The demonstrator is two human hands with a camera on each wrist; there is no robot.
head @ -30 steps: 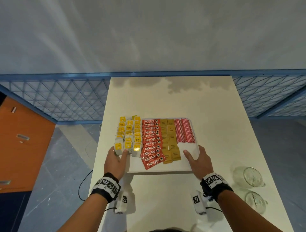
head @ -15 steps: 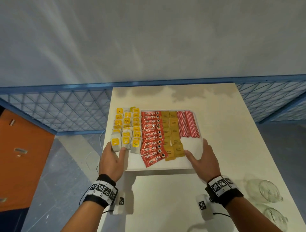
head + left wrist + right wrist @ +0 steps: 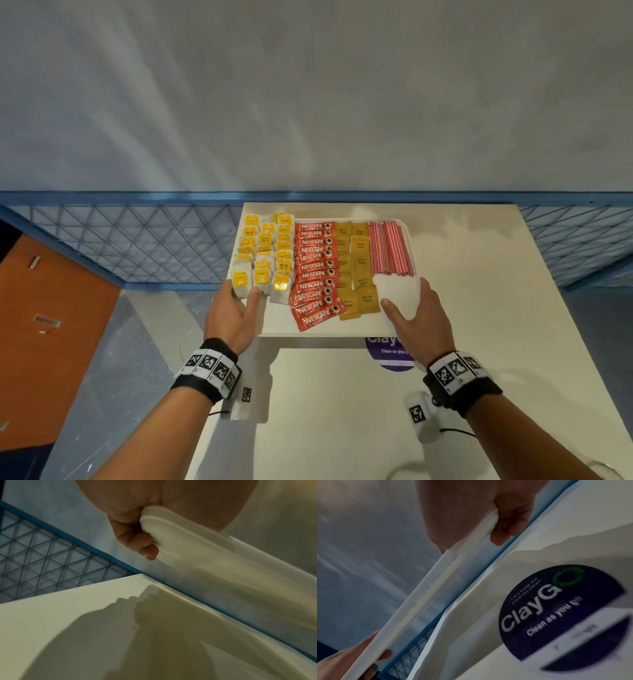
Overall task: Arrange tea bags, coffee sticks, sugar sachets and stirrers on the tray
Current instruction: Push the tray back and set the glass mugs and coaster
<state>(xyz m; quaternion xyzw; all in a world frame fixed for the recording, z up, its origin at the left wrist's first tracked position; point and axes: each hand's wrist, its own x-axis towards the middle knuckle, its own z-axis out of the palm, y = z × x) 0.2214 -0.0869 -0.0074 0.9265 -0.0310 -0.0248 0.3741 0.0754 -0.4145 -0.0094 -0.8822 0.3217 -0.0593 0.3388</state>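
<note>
A white tray (image 3: 274, 323) hangs in the air above the table, held at both near corners. My left hand (image 3: 233, 313) grips its left corner, fingers curled under the rim (image 3: 164, 524). My right hand (image 3: 419, 318) grips the right corner, thumb on top and fingers below the tray (image 3: 436, 588). On the tray lie rows of yellow-tagged tea bags (image 3: 263, 253), red coffee sticks (image 3: 313, 267), brown sugar sachets (image 3: 356, 263) and red striped stirrers (image 3: 390, 248).
The cream table (image 3: 342, 411) lies below, with a round purple sticker (image 3: 390, 356) just under the tray's near edge. A blue mesh railing (image 3: 137, 246) runs behind the table. An orange cabinet (image 3: 44, 325) stands at the left. A glass rim (image 3: 606, 469) shows bottom right.
Both hands have lifted the tray off the table and carried it up and away from me. The purple sticker that it covered now shows.
</note>
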